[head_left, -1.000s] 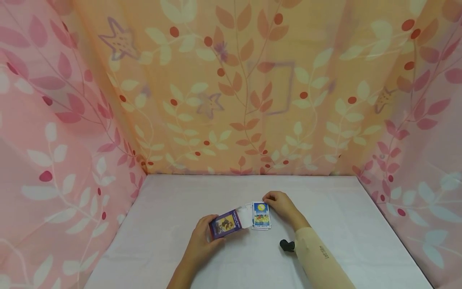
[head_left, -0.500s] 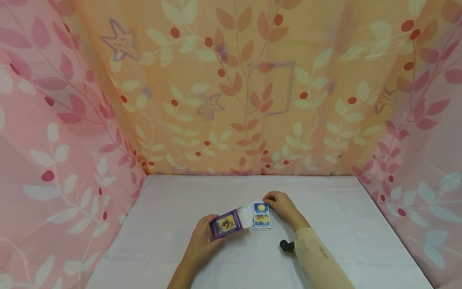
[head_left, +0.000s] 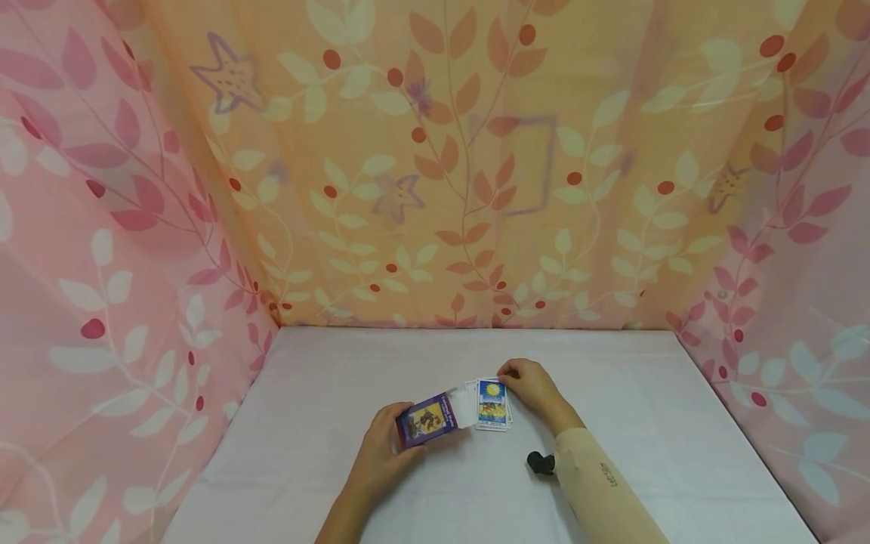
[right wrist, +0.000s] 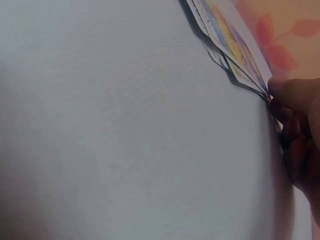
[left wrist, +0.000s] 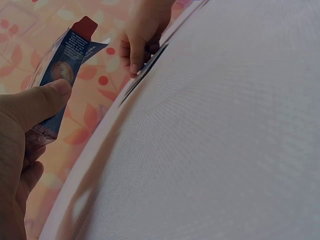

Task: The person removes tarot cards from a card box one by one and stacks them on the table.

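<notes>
In the head view my left hand [head_left: 384, 446] grips a purple card box [head_left: 427, 420], its white end flap standing out toward the right. The left wrist view shows the thumb pressed along the box's dark blue side [left wrist: 67, 62], with a red tab up at one end. A small, loosely squared stack of picture cards [head_left: 492, 404] lies on the table just right of the flap; the top one bears a yellow sun. At the stack's far right corner my right hand [head_left: 533, 387] pinches the top card between thumb and finger. Up close, the cards [right wrist: 225, 35] fan slightly apart.
A white cloth covers the table [head_left: 326, 378]. Floral curtains rise behind it [head_left: 435, 189] and at both sides. A small black object [head_left: 541, 463] is beside the cuff of the beige right sleeve [head_left: 605, 483].
</notes>
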### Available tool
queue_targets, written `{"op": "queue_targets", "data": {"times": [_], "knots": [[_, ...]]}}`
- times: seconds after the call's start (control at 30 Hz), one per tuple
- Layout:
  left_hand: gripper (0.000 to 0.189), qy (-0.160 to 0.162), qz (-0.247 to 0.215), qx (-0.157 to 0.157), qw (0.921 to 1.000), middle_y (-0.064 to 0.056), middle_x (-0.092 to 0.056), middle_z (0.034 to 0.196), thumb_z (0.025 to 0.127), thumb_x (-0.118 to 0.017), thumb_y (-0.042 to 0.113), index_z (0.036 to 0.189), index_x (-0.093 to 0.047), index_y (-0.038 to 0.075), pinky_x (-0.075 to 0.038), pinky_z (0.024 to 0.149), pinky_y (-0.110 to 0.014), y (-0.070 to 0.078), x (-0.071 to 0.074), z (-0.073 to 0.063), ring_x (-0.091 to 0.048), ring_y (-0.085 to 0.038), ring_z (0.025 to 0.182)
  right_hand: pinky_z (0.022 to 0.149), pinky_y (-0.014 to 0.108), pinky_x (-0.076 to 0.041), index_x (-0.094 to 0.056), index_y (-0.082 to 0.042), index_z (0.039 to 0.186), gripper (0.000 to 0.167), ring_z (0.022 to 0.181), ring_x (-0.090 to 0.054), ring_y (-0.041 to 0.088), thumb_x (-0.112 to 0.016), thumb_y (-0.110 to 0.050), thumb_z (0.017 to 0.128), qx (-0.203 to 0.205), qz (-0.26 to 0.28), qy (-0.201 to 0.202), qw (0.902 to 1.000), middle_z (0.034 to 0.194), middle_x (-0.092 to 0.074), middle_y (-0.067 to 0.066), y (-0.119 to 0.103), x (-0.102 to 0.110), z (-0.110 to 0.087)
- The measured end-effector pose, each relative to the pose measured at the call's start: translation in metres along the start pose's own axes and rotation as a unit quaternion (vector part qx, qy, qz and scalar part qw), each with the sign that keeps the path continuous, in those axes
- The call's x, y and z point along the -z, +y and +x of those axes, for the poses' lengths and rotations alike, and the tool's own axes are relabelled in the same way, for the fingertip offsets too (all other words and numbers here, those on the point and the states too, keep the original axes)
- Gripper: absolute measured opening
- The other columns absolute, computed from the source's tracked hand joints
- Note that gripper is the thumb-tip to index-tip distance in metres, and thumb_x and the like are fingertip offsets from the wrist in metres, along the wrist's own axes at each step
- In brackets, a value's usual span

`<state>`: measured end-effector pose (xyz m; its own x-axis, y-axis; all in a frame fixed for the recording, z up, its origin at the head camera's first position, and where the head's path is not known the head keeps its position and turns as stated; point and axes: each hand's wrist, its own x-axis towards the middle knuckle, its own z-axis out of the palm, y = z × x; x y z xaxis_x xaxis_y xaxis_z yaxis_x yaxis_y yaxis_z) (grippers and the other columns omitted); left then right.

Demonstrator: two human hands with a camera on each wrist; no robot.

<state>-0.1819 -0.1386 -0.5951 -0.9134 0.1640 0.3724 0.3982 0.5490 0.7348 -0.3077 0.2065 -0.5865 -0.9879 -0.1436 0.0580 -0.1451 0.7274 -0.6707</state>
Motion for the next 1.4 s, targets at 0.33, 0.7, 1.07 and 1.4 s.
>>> {"op": "queue_targets", "data": {"times": [0.33, 0.7, 1.07, 1.4], "knots": [[0.085, 0.009, 0.012, -0.029, 0.9995, 0.004, -0.058, 0.139, 0.069, -0.095, 0.03, 0.142, -0.053, 0.025, -0.046, 0.112, -0.051, -0.002, 0.0, 0.0, -0.056, -0.022, 0.131, 0.098, 0.046, -0.053, -0.074, -0.019, 0.098, 0.005, 0.094, -0.06, 0.017, -0.072, -0.023, 0.097, -0.006, 0.029, 0.001, 0.9996, 0.096, -0.07, -0.005, 0.002, 0.002, -0.002], [0.084, 0.012, 0.016, -0.028, 0.9994, 0.005, -0.058, 0.139, 0.07, -0.094, 0.036, 0.142, -0.053, 0.024, -0.046, 0.112, -0.05, -0.004, 0.001, -0.001, -0.056, -0.022, 0.131, 0.1, 0.047, -0.054, -0.073, -0.019, 0.103, 0.008, 0.1, -0.061, 0.018, -0.071, -0.024, 0.098, -0.02, 0.041, -0.007, 0.9989, 0.104, -0.07, -0.003, -0.002, 0.003, -0.01], [0.084, 0.012, -0.008, -0.029, 0.9995, 0.008, -0.058, 0.139, 0.07, -0.095, 0.025, 0.142, -0.053, 0.026, -0.045, 0.114, -0.048, -0.001, 0.0, 0.002, -0.055, -0.019, 0.132, 0.086, 0.038, -0.053, -0.074, -0.016, 0.104, 0.009, 0.094, -0.059, 0.019, -0.07, -0.022, 0.098, -0.013, 0.069, 0.014, 0.9974, 0.1, -0.069, -0.001, -0.008, 0.01, -0.022], [0.082, 0.023, 0.003, 0.012, 0.9997, 0.002, -0.058, 0.139, 0.071, -0.094, 0.031, 0.142, -0.055, 0.023, -0.044, 0.114, -0.053, 0.003, 0.001, 0.004, -0.055, -0.024, 0.133, 0.087, 0.036, -0.053, -0.073, -0.019, 0.107, 0.012, 0.096, -0.058, 0.019, -0.069, -0.027, 0.099, -0.028, 0.066, 0.008, 0.9974, 0.103, -0.067, -0.002, -0.009, 0.009, -0.039]]}}
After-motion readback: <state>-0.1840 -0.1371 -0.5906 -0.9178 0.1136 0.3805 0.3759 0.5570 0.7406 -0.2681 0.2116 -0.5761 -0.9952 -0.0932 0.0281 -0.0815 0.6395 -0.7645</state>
